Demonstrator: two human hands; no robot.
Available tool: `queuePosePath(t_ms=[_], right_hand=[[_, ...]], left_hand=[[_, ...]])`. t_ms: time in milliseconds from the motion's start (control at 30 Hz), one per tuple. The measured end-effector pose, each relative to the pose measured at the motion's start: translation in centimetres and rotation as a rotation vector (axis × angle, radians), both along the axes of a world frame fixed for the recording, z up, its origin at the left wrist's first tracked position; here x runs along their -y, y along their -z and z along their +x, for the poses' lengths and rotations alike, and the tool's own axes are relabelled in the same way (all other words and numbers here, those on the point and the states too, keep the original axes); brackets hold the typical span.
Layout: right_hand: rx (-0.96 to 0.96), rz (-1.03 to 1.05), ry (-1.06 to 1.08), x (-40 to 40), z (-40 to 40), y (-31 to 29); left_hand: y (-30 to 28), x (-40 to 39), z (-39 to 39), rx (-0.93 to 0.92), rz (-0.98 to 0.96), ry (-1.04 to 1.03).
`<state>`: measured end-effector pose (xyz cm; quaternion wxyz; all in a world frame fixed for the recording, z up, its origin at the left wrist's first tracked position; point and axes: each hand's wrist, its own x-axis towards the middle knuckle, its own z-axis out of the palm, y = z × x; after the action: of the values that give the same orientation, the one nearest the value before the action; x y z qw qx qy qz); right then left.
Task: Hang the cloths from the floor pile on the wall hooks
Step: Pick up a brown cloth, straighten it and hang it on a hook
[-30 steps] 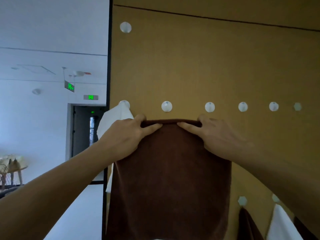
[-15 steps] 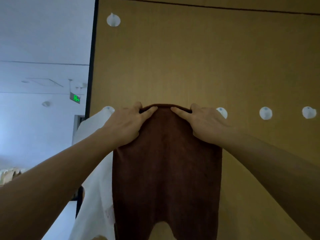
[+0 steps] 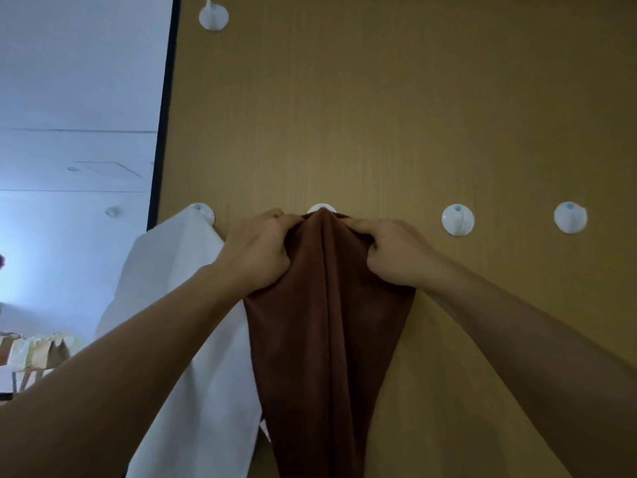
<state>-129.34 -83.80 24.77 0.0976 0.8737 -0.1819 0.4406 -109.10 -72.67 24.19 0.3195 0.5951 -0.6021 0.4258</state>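
Now both hands grip the brown cloth (image 3: 324, 332) at frame centre: the left hand (image 3: 258, 251) and right hand (image 3: 396, 255) bunch its top edge over a white hook (image 3: 321, 208). Beside it, a white cloth (image 3: 179, 305) hangs already. Hooking looks nearly finished; next comes letting go gently, checking the fabric holds.
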Motion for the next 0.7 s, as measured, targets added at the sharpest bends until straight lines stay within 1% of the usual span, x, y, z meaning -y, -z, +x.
queuePosePath(t_ms=[133,200,300,367,433,500,533,567,600,633,700], right_hand=[[0.062,0.263,-0.218,-0.3,0.2,1.1],[0.120,0.394,-0.313,-0.8,0.6,1.6],[0.195,0.504,-0.369,-1.5,1.5,2.7],[0.202,0.489,-0.325,-1.7,2.1,3.4],[0.189,0.329,-0.149,-1.7,2.4,4.4],[0.168,0.095,0.081,-1.9,2.5,5.7],[0.182,0.008,0.152,-2.2,2.4,6.2],[0.221,-0.036,0.171,-2.6,2.5,6.6],[0.270,-0.033,0.142,-3.1,2.5,6.9],[0.335,0.025,0.068,-3.8,2.5,7.1],[0.435,0.238,-0.089,-4.9,2.6,7.5]], left_hand=[[1.0,0.1,-1.4,-0.191,0.027,0.088],[1.3,0.1,-2.0,-0.328,0.044,0.149],[2.0,0.5,-3.0,-0.522,0.062,0.263],[2.5,0.8,-3.5,-0.617,0.060,0.320],[2.8,0.8,-3.7,-0.623,0.071,0.296],[3.0,0.7,-3.3,-0.501,0.066,0.185],[3.2,0.4,-3.2,-0.436,0.051,0.131],[3.5,0.1,-3.0,-0.402,0.032,0.100],[3.8,-0.2,-3.0,-0.398,0.015,0.105],[4.1,-0.7,-3.1,-0.426,0.015,0.146],[5.0,-2.0,-4.0,-0.602,0.092,0.335]])
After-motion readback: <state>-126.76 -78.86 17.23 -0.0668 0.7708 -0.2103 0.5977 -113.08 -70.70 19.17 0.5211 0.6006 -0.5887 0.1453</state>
